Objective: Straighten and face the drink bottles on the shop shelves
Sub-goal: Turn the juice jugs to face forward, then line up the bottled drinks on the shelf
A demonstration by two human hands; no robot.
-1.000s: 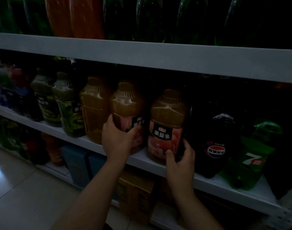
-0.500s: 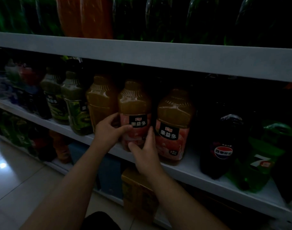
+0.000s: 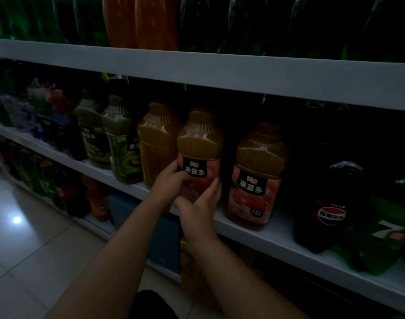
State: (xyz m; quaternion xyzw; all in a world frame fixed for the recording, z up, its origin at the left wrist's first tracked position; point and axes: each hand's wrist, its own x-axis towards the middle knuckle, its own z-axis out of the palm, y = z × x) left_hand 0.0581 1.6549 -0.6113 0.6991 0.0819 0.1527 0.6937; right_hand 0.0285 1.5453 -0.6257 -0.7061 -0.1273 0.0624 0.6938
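Both hands are closed on one peach bottle (image 3: 198, 143) at the front edge of the middle shelf (image 3: 277, 246). The left hand (image 3: 170, 180) curls round its left side at the label. The right hand (image 3: 200, 204) holds it low on the right, fingers up along the side. Its label looks nearly square to the aisle. Its base is hidden behind the hands, so I cannot tell whether it sits flat or is lifted.

Taking the risks from the left, the kiwi bottles (image 3: 123, 146) stand well clear and seem safe. The orange bottle (image 3: 157, 143) is just beside the left knuckles, and a wide twist could nudge it off line. The peach bottle is big, full and probably heavy. It stands close to the shelf's front edge, so a pull outward or a slip on the smooth label could tip it to the floor (image 3: 35, 249). On the right, the second peach bottle (image 3: 256, 180) is already faced. The right fingers sit in the narrow gap between the two, and sliding the gripped one that way could knock its neighbour askew. Dim light makes label alignment hard to judge. The cola bottle (image 3: 330, 203) further right looks out of reach.
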